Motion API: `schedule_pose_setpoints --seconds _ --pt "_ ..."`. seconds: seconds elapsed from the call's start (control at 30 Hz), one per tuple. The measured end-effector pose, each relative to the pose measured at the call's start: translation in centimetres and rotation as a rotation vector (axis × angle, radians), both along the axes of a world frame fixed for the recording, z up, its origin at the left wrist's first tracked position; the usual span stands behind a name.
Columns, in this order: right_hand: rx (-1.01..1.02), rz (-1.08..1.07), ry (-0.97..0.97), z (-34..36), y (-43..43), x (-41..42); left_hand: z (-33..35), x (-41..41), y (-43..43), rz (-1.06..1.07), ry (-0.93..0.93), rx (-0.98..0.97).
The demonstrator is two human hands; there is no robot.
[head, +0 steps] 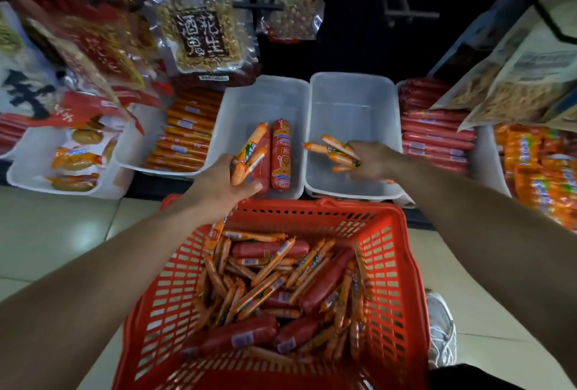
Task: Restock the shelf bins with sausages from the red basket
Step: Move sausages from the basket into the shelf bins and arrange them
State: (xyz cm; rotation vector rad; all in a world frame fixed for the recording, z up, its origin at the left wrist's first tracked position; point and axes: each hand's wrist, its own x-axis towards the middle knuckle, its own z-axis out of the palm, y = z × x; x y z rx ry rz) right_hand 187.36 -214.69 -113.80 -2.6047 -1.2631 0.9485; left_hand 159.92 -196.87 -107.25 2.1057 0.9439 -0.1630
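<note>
The red basket (402, 277) stands on the floor below me, holding several thin orange sausages (268, 283) and thick red ones (237, 338). My left hand (218, 183) grips a few thin orange sausages above the front edge of the middle-left clear bin (237, 108), where two thick red sausages (280, 155) lie. My right hand (373, 161) holds several thin orange sausages inside the middle-right clear bin (356, 99), low near its floor.
Bins of stacked orange sausages (187, 133) and red sausages (434, 130) flank the two middle bins. Snack packets (75, 164) fill a tray at left, orange packs (540, 171) lie at right. Peanut bags (199, 33) hang overhead. A white shoe (441, 327) sits beside the basket.
</note>
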Motion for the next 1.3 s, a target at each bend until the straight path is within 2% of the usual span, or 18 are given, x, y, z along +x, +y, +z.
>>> schedule_pose_setpoints --seconds 0.23,0.37,0.43,0.57,0.7,0.8,0.87,1.0,1.3 --pt "-0.174 0.150 0.010 -2.4 0.2 0.0 -1.4 0.2 0.3 0.062 -0.021 0.035" --pt "-0.246 0.166 -0.063 -2.1 0.8 -0.1 -1.5 0.4 0.2 0.076 -0.012 0.048" --pt "-0.175 0.134 -0.045 -2.0 1.1 -0.3 -1.7 0.4 0.1 0.063 -0.008 0.048" --pt "-0.022 0.067 0.109 -1.9 1.2 -0.7 -1.8 0.6 0.0 0.067 0.001 0.047" --pt "-0.185 0.206 -0.060 -1.4 1.0 -1.5 -2.0 0.6 0.0 0.073 -0.021 0.041" --pt "-0.399 0.199 -0.233 -0.7 0.5 -1.6 -2.0 0.7 -0.1 0.064 -0.036 0.044" --pt "-0.435 0.199 -0.245 -0.5 0.2 -1.2 -1.8 0.7 0.0 0.049 -0.042 0.058" --pt "-0.143 0.158 -0.038 0.4 -0.6 -0.5 -0.8 1.8 -0.1 -0.017 -0.044 0.111" --pt "0.261 -0.126 -0.210 2.6 -7.8 1.1 0.2 13.2 -2.5 -0.285 -0.023 0.230"
